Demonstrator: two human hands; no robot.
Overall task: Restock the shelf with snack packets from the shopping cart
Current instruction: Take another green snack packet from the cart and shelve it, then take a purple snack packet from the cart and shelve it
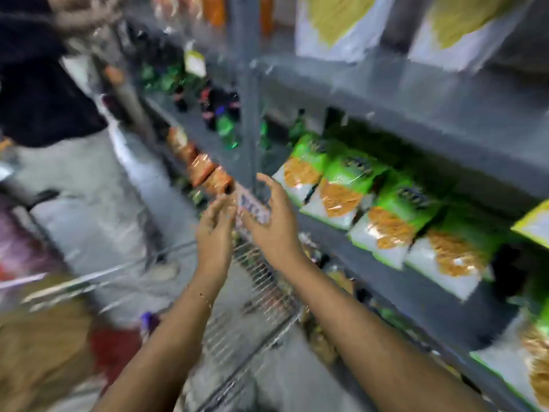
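Observation:
The frame is motion-blurred. My right hand [273, 224] is raised in front of the grey shelf [395, 281], with a small pale snack packet with blue print [252, 207] between its thumb and fingers. My left hand [214, 233] is just left of it with fingers stretched out, their tips near the packet's left edge, gripping nothing. Below both forearms is the wire shopping cart [261, 295]. A row of green-and-white snack packets [383, 221] lies on the shelf to the right of my hands.
Orange packets [205, 171] sit on the shelf farther down the aisle, with green and dark bottles [225, 129] behind them. Large white-and-yellow bags [335, 25] fill the upper shelf. A person in dark clothing [38, 84] stands at upper left. A brown sack [44, 346] lies at lower left.

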